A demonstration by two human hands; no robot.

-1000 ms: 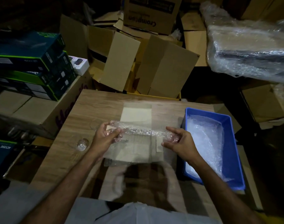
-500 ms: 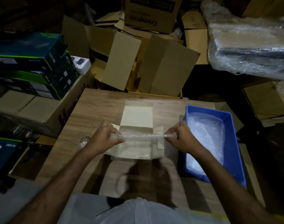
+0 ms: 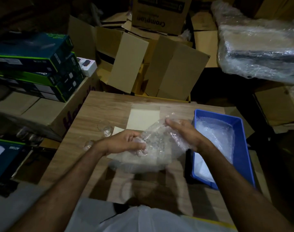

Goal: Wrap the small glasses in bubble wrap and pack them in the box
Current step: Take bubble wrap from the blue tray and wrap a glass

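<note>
A crumpled sheet of bubble wrap (image 3: 158, 148) hangs between my hands above the small open cardboard box (image 3: 142, 119) on the wooden table (image 3: 99, 104). My left hand (image 3: 124, 143) grips its left side, fingers curled into the plastic. My right hand (image 3: 184, 133) holds the upper right part of the sheet. Whether a glass sits inside the wrap is hidden. Two small clear glasses lie on the table to the left, one (image 3: 105, 128) near the box flap and one (image 3: 88, 144) beside my left wrist.
A blue plastic tray (image 3: 243, 158) lined with bubble wrap sits at the table's right edge. Open cardboard cartons (image 3: 173, 67) crowd behind the table. Stacked green-and-black boxes (image 3: 34, 64) stand at the left, and a plastic-wrapped bundle (image 3: 260, 51) lies at the upper right.
The bubble wrap was stretched taut between my hands as a thin strip; now it is bunched loosely and my hands have come closer together.
</note>
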